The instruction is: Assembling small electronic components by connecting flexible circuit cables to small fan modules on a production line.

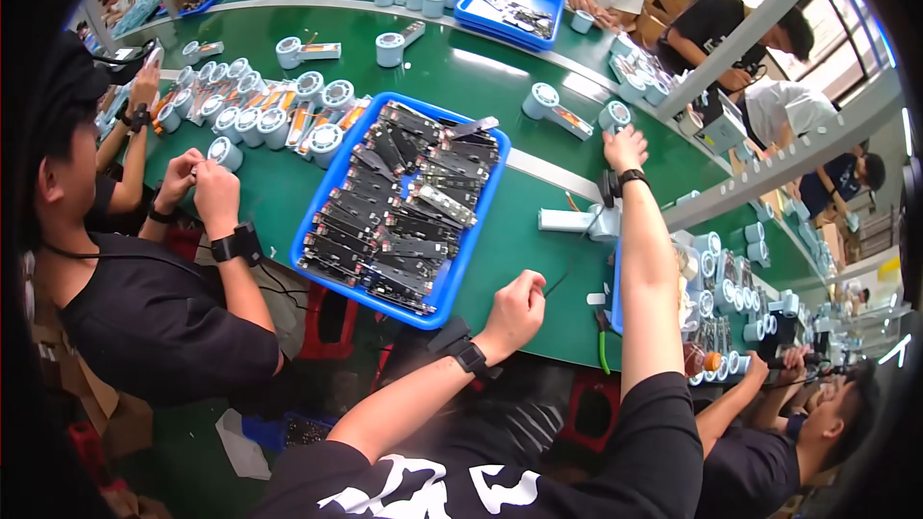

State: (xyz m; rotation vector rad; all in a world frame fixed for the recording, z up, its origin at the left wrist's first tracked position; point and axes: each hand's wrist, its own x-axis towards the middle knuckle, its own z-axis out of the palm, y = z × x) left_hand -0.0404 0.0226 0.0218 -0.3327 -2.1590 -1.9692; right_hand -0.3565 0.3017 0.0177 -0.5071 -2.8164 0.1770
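and there it was, the light-blue round-headed housing [614,115], out across the green bench [538,176], right at the fingertips of the right hand [627,146]! the fingers met its near side; whether they had clamped on it or merely touched it, you couldn't tell. a sound pickup, by my reckoning, wanted thumb and fingers wrapped evenly round the rim and a level lift, with the sleeve and forearm kept clear of what lay below.

just to its left sat a light-blue unit with an orange-marked handle [558,111], close enough to get knocked by a careless sideways swipe. nearer in, beside the right forearm, lay a pale-handled unit [569,220], another one to steer around.

and the left hand [517,312]? back near the bench edge, fingers curled together, their grip hidden, a thin dark line beside them. handy spot to steady from, i'd have said. left of it, the blue tray [447,290] brimmed with black circuit-board assemblies [365,216]. further left, a co-worker's hands [216,200] were close together beside rows of light-blue units [258,123].
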